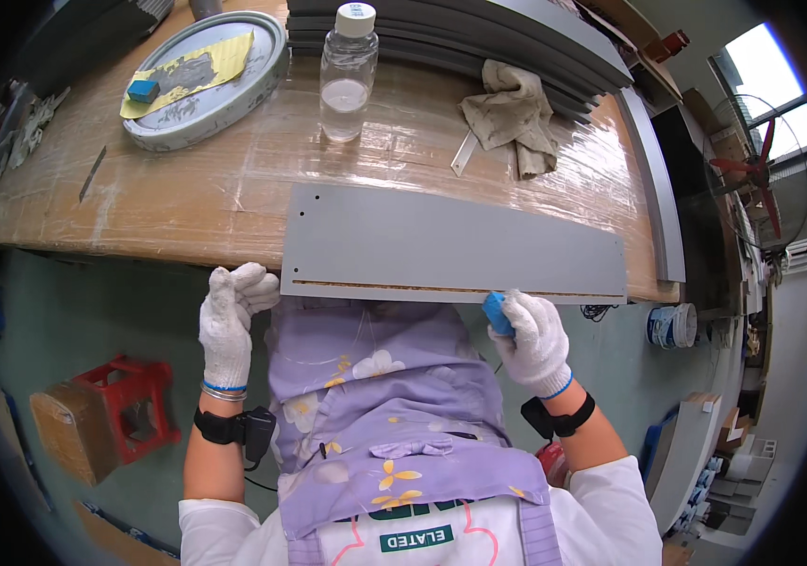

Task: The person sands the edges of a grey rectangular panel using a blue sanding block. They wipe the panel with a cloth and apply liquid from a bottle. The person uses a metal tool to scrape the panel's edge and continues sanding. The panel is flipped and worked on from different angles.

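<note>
A long grey panel (441,243) lies at the near edge of the table, with small dark holes by its left end. A narrow groove with a rough brown inside runs along its near edge. My right hand (533,340), in a white knit glove, grips a small blue block (496,313) at that near edge, right of the middle. Beside the panel's near left corner is my left hand (233,307), also gloved. Its fingers are curled together with nothing visible in them; whether they touch the panel I cannot tell.
On the film-covered table (196,212) stand a clear bottle (345,80) and a round lid (186,118) with yellow sandpaper (224,61) and another blue block (143,91). A crumpled rag (512,113) lies near stacked grey panels (479,42). A red stool (134,406) stands at left.
</note>
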{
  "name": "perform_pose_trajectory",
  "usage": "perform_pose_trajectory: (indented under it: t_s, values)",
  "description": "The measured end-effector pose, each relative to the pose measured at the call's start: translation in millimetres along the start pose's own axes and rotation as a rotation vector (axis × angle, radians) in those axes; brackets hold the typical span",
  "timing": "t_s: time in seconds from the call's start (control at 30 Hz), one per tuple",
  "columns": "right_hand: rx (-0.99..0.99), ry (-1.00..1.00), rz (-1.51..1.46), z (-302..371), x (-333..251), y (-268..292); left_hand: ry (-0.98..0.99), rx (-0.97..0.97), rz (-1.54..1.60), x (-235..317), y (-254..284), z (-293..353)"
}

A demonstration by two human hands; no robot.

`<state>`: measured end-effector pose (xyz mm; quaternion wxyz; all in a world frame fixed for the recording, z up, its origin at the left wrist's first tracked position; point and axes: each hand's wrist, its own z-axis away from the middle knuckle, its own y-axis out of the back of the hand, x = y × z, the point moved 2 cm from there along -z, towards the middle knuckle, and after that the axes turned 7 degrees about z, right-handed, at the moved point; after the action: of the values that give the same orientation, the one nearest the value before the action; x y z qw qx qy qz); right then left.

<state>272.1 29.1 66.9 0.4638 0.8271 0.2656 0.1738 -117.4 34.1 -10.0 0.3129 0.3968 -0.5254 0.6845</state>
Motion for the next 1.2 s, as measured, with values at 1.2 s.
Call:
perform_pose_trajectory:
  t_s: [1.2]
  values:
    - [0.418,-1.328,-0.695,158.8,107.0,37.5,0.287,-0.064,0.007,24.6,-103.8,19.5]
